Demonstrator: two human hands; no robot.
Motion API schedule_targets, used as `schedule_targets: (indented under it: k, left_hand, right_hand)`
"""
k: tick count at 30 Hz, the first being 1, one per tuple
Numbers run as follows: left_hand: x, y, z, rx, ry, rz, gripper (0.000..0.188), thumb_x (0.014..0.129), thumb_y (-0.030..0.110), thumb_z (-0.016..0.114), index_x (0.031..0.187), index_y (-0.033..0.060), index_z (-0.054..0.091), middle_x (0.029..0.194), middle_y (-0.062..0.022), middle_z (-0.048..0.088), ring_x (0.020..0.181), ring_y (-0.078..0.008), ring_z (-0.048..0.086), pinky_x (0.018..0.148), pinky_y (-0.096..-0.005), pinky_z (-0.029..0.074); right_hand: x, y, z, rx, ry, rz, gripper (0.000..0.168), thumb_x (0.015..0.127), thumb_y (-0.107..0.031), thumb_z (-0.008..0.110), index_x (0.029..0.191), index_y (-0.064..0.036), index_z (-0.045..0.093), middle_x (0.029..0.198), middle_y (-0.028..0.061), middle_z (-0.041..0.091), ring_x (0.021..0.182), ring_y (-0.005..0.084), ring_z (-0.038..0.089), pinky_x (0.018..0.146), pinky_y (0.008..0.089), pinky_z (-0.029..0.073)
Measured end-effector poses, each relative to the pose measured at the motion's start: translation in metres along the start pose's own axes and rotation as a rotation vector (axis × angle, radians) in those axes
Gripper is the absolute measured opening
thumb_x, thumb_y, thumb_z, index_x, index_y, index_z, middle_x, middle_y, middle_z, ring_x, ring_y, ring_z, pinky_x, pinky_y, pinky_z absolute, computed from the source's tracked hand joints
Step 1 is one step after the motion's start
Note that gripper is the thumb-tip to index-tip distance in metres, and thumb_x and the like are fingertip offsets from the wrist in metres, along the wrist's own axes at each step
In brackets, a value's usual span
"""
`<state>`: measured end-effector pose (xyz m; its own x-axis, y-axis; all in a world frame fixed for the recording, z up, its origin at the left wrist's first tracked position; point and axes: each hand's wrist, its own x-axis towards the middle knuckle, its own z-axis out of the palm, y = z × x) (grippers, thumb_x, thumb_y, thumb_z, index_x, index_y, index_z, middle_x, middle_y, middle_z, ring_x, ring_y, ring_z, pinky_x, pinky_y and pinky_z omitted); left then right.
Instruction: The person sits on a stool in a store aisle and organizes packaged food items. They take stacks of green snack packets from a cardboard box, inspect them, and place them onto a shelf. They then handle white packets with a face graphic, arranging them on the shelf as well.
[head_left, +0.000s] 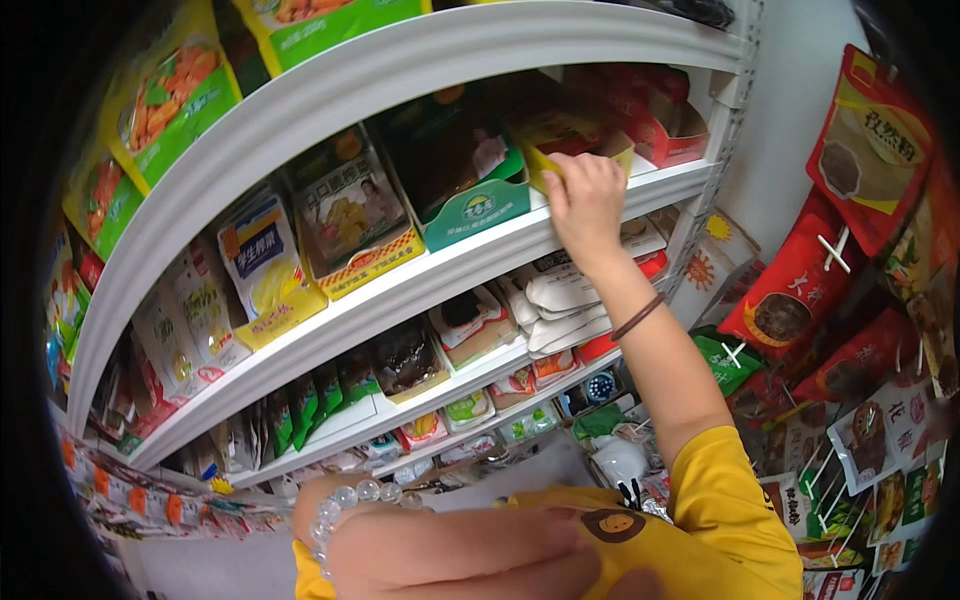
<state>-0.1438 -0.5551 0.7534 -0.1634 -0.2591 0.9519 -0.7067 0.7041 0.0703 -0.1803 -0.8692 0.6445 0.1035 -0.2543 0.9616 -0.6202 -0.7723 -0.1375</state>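
My right hand (589, 199) grips the front edge of a yellow cardboard display box (536, 169) on the upper shelf. A dark hair tie circles that wrist. To the box's left stands a green display box (480, 214) of packets; a red display box (675, 142) is on its right. Close to the camera at the bottom, my left hand (480, 547) is large and blurred in front of my yellow shirt, its fingers stretched to the right. A clear bead bracelet (328, 514) is on that wrist. Whether this hand holds anything cannot be seen.
White curved-looking shelf edges (360, 277) run across the view, with boxed and bagged foods on several levels. White bags (566, 292) are stacked below my right hand. At the right, red seasoning packets (780, 292) hang on white hooks that stick out beside my right arm.
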Motion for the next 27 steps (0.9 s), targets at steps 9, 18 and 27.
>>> schedule_targets:
  k: [9,18,27]
  left_hand:
    - [-0.031,-0.126,0.016,0.411,-0.123,0.029,0.040,0.072,0.011,0.071,0.111,0.0041,0.064,0.100,-0.0131,0.062,0.087,-0.0294,0.061,0.073,-0.0396,0.050]
    - [-0.072,-0.212,0.036,0.650,-0.207,-0.047,0.036,0.075,0.017,0.072,0.108,0.0045,0.063,0.098,-0.0115,0.058,0.088,-0.0280,0.055,0.079,-0.0387,0.041]
    - [-0.075,-0.218,0.048,0.716,-0.111,-0.047,0.038,0.074,0.014,0.071,0.109,0.0049,0.063,0.099,-0.0114,0.059,0.088,-0.0271,0.055,0.079,-0.0377,0.039]
  right_hand:
    - [0.019,0.039,-0.010,0.203,0.183,0.102,0.024,0.085,-0.019,0.060,0.107,-0.009,0.063,0.100,0.0073,0.062,0.104,0.0273,0.053,0.094,0.0458,0.034]
    - [0.038,0.146,-0.002,-0.062,0.003,0.217,0.016,0.080,-0.008,0.060,0.092,-0.001,0.068,0.092,0.0183,0.065,0.093,0.0370,0.057,0.086,0.0446,0.044]
    - [0.027,0.101,-0.009,0.254,0.016,0.157,0.012,0.083,-0.004,0.059,0.090,0.003,0.065,0.090,0.0166,0.064,0.091,0.0342,0.059,0.083,0.0407,0.047]
